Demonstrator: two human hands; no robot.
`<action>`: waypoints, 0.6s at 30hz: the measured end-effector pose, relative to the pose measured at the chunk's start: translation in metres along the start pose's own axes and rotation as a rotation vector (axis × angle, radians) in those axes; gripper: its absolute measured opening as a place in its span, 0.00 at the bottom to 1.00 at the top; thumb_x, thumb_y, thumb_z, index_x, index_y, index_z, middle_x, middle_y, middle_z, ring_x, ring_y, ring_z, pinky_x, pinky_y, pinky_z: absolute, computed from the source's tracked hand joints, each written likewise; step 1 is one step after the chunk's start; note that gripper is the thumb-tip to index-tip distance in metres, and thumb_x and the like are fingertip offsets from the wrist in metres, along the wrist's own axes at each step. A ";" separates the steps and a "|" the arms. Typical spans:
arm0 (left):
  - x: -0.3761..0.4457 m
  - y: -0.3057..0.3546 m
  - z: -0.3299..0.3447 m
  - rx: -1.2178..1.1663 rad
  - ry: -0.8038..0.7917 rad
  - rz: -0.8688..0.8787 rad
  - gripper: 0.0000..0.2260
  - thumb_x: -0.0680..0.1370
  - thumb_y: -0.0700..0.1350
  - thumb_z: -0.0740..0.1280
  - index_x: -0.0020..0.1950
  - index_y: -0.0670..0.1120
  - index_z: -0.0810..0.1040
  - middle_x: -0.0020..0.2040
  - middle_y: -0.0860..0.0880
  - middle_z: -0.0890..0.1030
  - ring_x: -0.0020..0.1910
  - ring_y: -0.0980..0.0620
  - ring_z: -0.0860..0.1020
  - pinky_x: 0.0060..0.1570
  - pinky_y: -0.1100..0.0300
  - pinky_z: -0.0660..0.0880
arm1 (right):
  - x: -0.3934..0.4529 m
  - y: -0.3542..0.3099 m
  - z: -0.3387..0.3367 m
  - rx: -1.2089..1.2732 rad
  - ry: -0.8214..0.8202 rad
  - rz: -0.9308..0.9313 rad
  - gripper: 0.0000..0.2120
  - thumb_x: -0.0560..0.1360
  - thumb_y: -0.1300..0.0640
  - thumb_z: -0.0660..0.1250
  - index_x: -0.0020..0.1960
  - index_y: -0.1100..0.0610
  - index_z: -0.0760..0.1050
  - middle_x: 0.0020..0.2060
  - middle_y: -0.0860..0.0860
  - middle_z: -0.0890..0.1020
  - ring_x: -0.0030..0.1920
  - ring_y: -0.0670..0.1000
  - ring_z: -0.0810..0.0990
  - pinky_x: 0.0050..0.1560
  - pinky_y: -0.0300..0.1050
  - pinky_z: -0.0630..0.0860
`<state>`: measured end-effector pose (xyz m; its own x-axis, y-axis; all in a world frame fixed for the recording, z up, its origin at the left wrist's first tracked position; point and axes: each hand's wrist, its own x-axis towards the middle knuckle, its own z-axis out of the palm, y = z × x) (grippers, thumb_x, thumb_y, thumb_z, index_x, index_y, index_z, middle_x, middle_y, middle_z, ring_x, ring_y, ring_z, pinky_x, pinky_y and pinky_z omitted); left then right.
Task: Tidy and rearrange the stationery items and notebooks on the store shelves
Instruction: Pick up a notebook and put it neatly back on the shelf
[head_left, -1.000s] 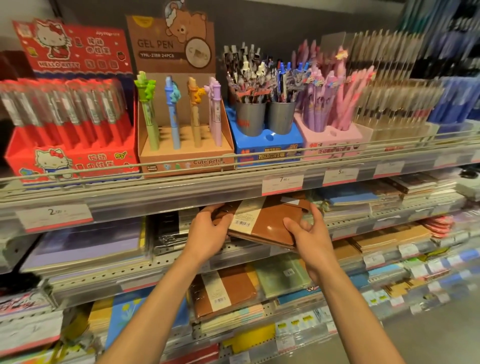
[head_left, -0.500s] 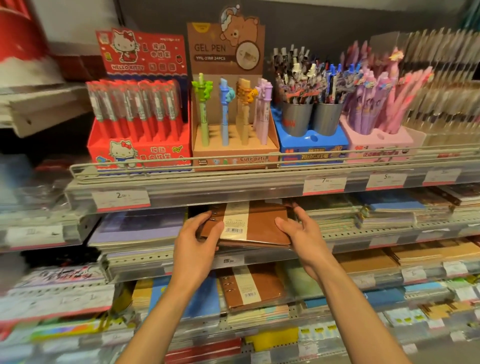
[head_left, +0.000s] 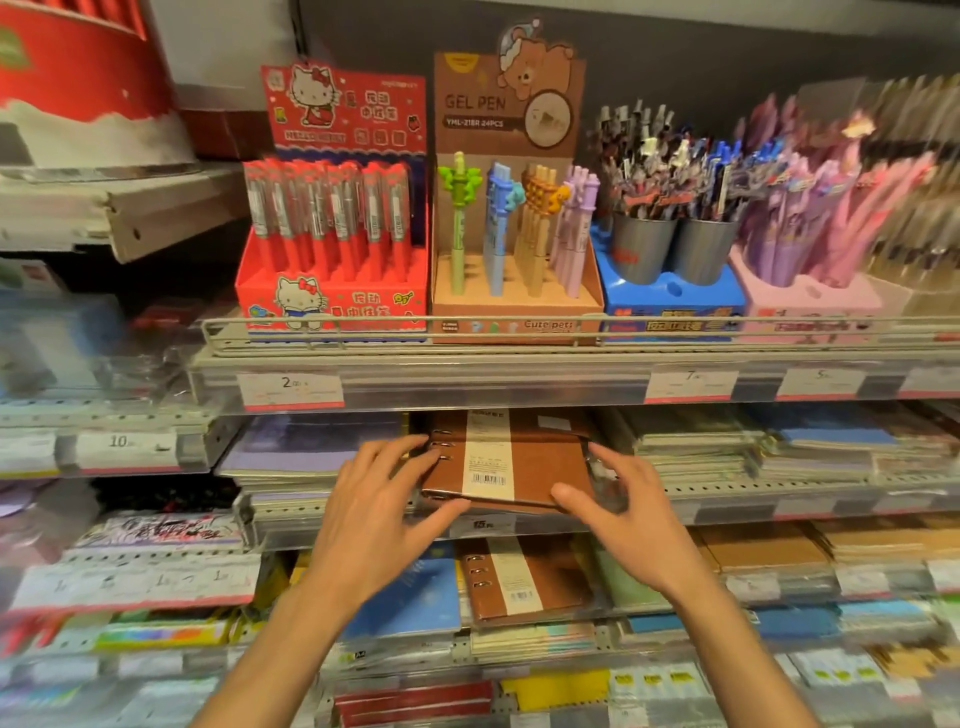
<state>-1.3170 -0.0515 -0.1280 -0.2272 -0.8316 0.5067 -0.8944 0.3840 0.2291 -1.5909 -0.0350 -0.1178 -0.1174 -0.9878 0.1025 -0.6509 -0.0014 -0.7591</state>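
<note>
— Where's the brown notebook (head_left: 540, 462)?

— On the second shelf (head_left: 363, 514), directly below the gel pen box (head_left: 511, 291), on top of its stack.

— And the hands?

— Left hand (head_left: 384, 514) at its ringed left edge, right hand (head_left: 623, 514) at its right edge. Both sets of fingers are spread wide and straight, touching the cover, not gripping.
</note>
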 end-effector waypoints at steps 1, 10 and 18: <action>0.001 -0.002 0.002 0.017 -0.010 0.020 0.30 0.75 0.70 0.58 0.67 0.50 0.76 0.67 0.52 0.76 0.63 0.51 0.72 0.60 0.50 0.72 | -0.005 0.003 0.001 -0.082 -0.040 -0.046 0.44 0.67 0.29 0.68 0.77 0.45 0.61 0.71 0.45 0.65 0.70 0.46 0.65 0.70 0.49 0.67; 0.016 0.001 0.019 0.075 0.009 0.001 0.29 0.78 0.66 0.56 0.69 0.47 0.75 0.66 0.50 0.77 0.63 0.48 0.74 0.64 0.50 0.69 | 0.019 0.009 0.015 -0.199 0.037 -0.194 0.32 0.77 0.40 0.66 0.77 0.47 0.63 0.77 0.46 0.61 0.77 0.47 0.56 0.74 0.44 0.54; 0.035 0.006 0.037 0.137 0.013 -0.113 0.25 0.80 0.62 0.57 0.70 0.48 0.74 0.68 0.48 0.77 0.64 0.43 0.74 0.62 0.47 0.69 | 0.053 0.010 0.030 -0.196 0.129 -0.209 0.24 0.80 0.45 0.63 0.74 0.50 0.69 0.73 0.51 0.69 0.75 0.51 0.62 0.74 0.47 0.59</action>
<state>-1.3448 -0.0931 -0.1391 -0.1182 -0.8610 0.4947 -0.9584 0.2293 0.1701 -1.5812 -0.0922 -0.1390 -0.0516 -0.9413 0.3336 -0.8016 -0.1602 -0.5760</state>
